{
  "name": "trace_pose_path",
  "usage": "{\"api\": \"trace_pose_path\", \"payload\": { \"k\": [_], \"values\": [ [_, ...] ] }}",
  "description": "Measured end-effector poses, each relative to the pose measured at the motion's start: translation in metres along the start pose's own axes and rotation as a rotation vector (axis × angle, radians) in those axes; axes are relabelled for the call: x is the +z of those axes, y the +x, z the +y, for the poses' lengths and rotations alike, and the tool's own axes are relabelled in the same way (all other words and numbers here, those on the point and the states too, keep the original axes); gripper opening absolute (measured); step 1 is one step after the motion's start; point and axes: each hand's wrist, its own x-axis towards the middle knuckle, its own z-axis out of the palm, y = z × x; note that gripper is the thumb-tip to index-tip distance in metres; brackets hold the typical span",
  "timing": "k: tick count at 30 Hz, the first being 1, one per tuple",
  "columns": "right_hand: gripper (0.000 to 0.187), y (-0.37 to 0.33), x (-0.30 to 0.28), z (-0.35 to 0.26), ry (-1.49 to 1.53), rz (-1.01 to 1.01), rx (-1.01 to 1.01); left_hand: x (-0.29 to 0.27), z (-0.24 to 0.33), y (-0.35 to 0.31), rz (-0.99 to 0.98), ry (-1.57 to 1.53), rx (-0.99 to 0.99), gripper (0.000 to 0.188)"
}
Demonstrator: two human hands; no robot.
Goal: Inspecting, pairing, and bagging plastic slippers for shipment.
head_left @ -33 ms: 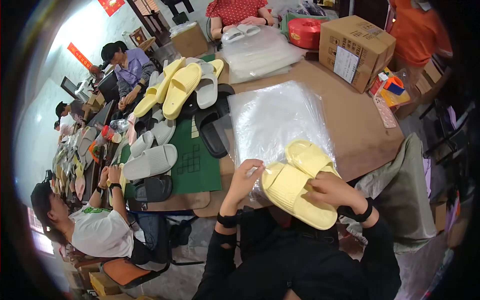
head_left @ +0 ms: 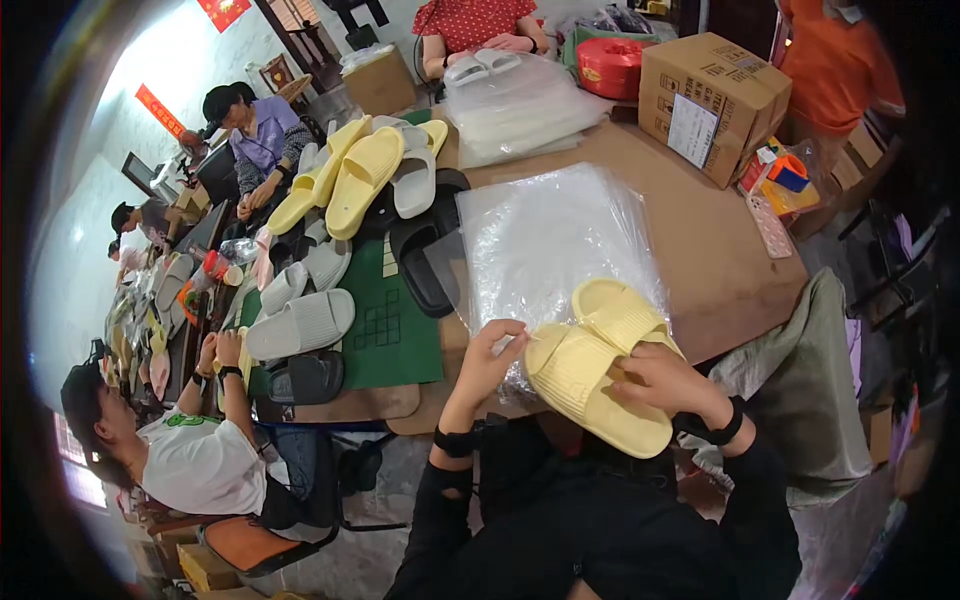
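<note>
My right hand (head_left: 662, 382) grips a pair of pale yellow slippers by their straps, fingers reaching into the openings. The nearer slipper (head_left: 568, 375) overlaps the farther slipper (head_left: 610, 308); both are tilted above the table's near edge. At the toe of the nearer one, my left hand (head_left: 492, 362) has its thumb and fingertips pinched together. They seem to hold a bit of clear plastic film, too thin to make out well. Beneath and beyond the slippers lies a stack of clear plastic bags (head_left: 550, 225).
More slippers, yellow (head_left: 365, 180), grey (head_left: 302, 325) and black (head_left: 425, 265), are heaped left on a green mat (head_left: 400, 345). A carton (head_left: 710, 105), red tape roll (head_left: 608, 68) and phone (head_left: 769, 225) stand along the right. Co-workers sit left and opposite; a sack (head_left: 800, 390) hangs right.
</note>
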Motion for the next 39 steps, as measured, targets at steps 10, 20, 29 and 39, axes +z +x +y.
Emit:
{"api": "trace_pose_path", "payload": {
  "k": [10, 20, 29, 39],
  "values": [
    [0.027, 0.023, 0.034, -0.008, -0.240, 0.248, -0.024, 0.029, 0.015, -0.002, 0.100, 0.435, 0.317, 0.017],
    [0.035, 0.030, 0.065, -0.016, -0.183, 0.581, 0.060, 0.055, 0.017, -0.019, 0.317, -0.307, -0.054, 0.079],
    [0.036, 0.035, 0.061, -0.014, -0.095, 0.561, 0.175, 0.041, 0.002, -0.020, 0.466, 0.174, 0.124, 0.047],
    [0.039, 0.047, 0.055, -0.006, -0.178, 0.628, 0.221, 0.050, 0.011, -0.024, 0.246, 0.310, 0.201, 0.038]
  ]
}}
